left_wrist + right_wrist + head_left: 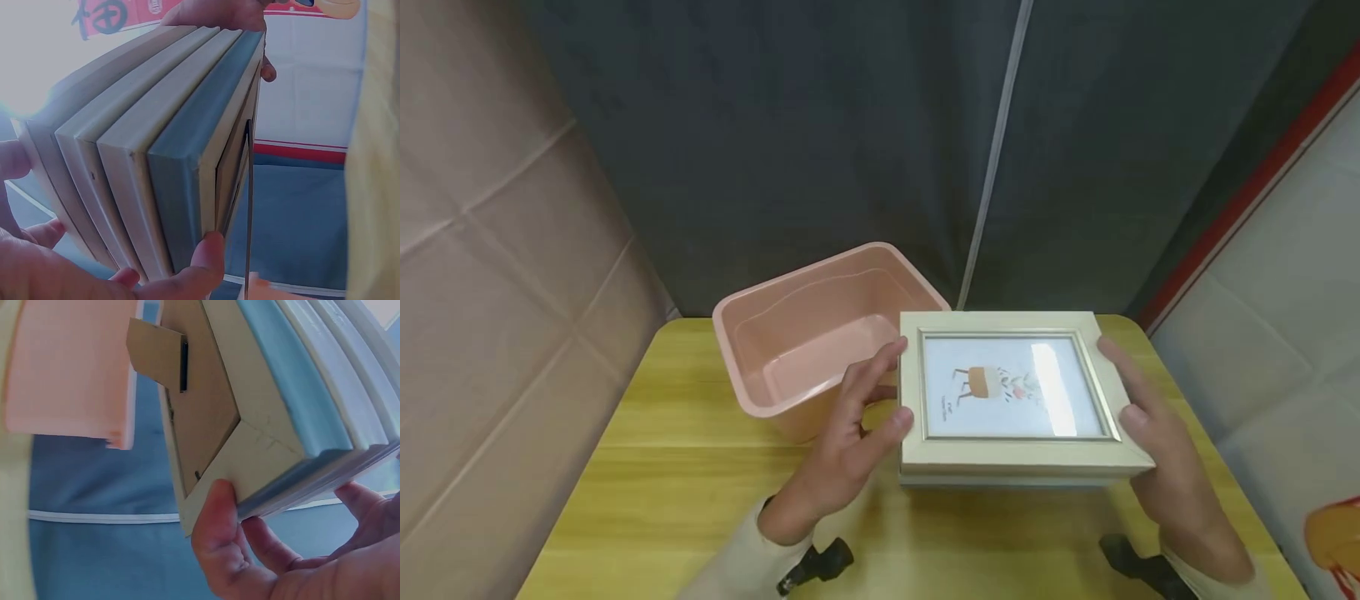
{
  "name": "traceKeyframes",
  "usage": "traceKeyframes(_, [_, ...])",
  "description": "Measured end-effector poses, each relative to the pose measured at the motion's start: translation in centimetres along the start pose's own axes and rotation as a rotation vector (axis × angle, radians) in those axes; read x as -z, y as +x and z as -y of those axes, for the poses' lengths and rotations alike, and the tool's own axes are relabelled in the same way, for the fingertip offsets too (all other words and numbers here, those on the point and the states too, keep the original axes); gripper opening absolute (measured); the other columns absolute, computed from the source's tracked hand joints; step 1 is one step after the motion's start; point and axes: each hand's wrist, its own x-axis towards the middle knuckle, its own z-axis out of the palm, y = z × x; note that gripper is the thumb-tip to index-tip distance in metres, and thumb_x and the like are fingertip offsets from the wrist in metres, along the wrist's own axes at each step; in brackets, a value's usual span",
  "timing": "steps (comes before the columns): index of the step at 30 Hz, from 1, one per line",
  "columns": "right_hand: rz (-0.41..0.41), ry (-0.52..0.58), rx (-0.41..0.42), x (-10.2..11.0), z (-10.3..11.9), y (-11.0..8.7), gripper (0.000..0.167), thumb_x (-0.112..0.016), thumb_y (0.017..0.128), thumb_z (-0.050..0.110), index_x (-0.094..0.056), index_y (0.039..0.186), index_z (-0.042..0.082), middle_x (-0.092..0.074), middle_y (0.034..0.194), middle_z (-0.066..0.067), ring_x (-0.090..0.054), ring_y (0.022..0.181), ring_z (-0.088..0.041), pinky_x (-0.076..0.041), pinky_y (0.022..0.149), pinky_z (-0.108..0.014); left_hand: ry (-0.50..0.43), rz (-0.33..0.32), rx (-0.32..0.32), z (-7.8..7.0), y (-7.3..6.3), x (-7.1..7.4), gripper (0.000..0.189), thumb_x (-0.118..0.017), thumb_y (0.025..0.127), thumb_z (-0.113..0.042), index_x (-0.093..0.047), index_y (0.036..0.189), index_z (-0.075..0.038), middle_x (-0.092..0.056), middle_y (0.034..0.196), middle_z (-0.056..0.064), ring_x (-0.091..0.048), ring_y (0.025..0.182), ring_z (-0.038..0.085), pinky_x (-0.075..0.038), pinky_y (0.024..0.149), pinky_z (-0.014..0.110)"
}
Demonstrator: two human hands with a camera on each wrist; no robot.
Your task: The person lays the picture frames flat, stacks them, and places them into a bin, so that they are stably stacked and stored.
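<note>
Both hands hold a stack of several picture frames over the table, pressed face to back. The top frame is cream and shows a small printed picture behind glass with a bright reflection. A blue frame lies at the bottom, its brown backing board and propped-out stand visible in the right wrist view. My left hand grips the stack's left edge, its digits spread from top to underside. At the opposite edge my right hand grips it, one fingertip against the bottom frame's back.
A pink plastic bin stands on the wooden table, behind and left of the stack, which overlaps its right corner in the head view. Dark curtains hang at the back, with pale walls on both sides.
</note>
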Motion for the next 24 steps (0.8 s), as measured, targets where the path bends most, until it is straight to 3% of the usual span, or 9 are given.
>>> traceKeyframes(2, [0.006,0.003,0.033,0.0,1.0,0.7,0.062,-0.028,0.109,0.017,-0.020,0.170,0.015,-0.016,0.175,-0.014,-0.028,0.150,-0.028,-0.035,0.110,-0.019,-0.015,-0.006,-0.007,-0.7,0.7,0.1,0.066,-0.058,0.104,-0.024,-0.035,0.165,-0.033,-0.038,0.154,0.014,-0.056,0.129,0.040,-0.064,0.089,0.040])
traceKeyframes(7, [-0.027,-0.021,0.017,-1.0,3.9,2.1,0.061,-0.031,0.111,0.020,-0.022,0.170,0.021,-0.011,0.177,-0.013,-0.014,0.158,-0.035,-0.028,0.121,-0.023,-0.020,-0.022,-0.022,-2.2,2.0,0.9,0.065,-0.057,0.105,-0.025,-0.036,0.165,-0.032,-0.038,0.154,0.014,-0.056,0.135,0.038,-0.065,0.090,0.039])
traceKeyframes(12, [-0.062,-0.037,-0.018,-1.6,4.9,3.6,0.059,-0.035,0.111,0.024,-0.027,0.169,0.030,-0.014,0.177,-0.008,-0.016,0.157,-0.035,-0.011,0.131,-0.053,-0.003,-0.032,-0.013,-3.7,2.8,2.3,0.064,-0.055,0.106,-0.025,-0.034,0.166,-0.036,-0.038,0.156,0.009,-0.056,0.131,0.036,-0.064,0.090,0.040])
traceKeyframes(14, [-0.065,-0.021,-0.015,-1.8,5.1,4.4,0.059,-0.037,0.110,0.024,-0.028,0.168,0.032,-0.015,0.176,-0.006,-0.017,0.157,-0.035,-0.010,0.130,-0.060,-0.007,-0.036,-0.017,-4.3,3.0,2.9,0.065,-0.054,0.106,-0.024,-0.033,0.166,-0.036,-0.037,0.157,0.007,-0.055,0.132,0.035,-0.064,0.089,0.040])
traceKeyframes(17, [-0.058,-0.002,0.005,-2.4,5.8,5.8,0.058,-0.040,0.110,0.025,-0.031,0.167,0.033,-0.018,0.176,-0.007,-0.022,0.156,-0.036,-0.027,0.129,-0.045,-0.029,-0.039,-0.033,-4.8,3.3,3.8,0.066,-0.051,0.107,-0.023,-0.030,0.167,-0.035,-0.038,0.159,0.005,-0.054,0.131,0.034,-0.065,0.086,0.039])
traceKeyframes(19, [-0.043,0.026,0.021,-2.8,6.0,6.9,0.058,-0.041,0.110,0.026,-0.032,0.167,0.032,-0.020,0.175,-0.009,-0.025,0.155,-0.036,-0.038,0.120,-0.034,-0.032,-0.045,-0.040,-5.1,3.5,4.6,0.066,-0.049,0.107,-0.021,-0.029,0.168,-0.035,-0.040,0.159,0.004,-0.056,0.129,0.033,-0.065,0.086,0.039])
traceKeyframes(21, [-0.033,0.038,0.019,-3.3,6.2,7.9,0.057,-0.042,0.110,0.027,-0.034,0.166,0.032,-0.023,0.173,-0.010,-0.029,0.152,-0.037,-0.044,0.110,-0.029,-0.023,-0.057,-0.042,-5.2,3.7,5.3,0.066,-0.046,0.107,-0.019,-0.027,0.168,-0.036,-0.042,0.158,0.003,-0.059,0.128,0.032,-0.065,0.087,0.038])
traceKeyframes(24, [-0.023,0.032,-0.004,-4.3,6.5,9.2,0.056,-0.044,0.109,0.030,-0.037,0.165,0.034,-0.027,0.172,-0.007,-0.032,0.149,-0.033,-0.040,0.110,-0.031,-0.008,-0.085,-0.031,-5.3,4.0,6.4,0.065,-0.044,0.108,-0.018,-0.027,0.168,-0.038,-0.043,0.157,0.002,-0.063,0.126,0.031,-0.065,0.088,0.037])
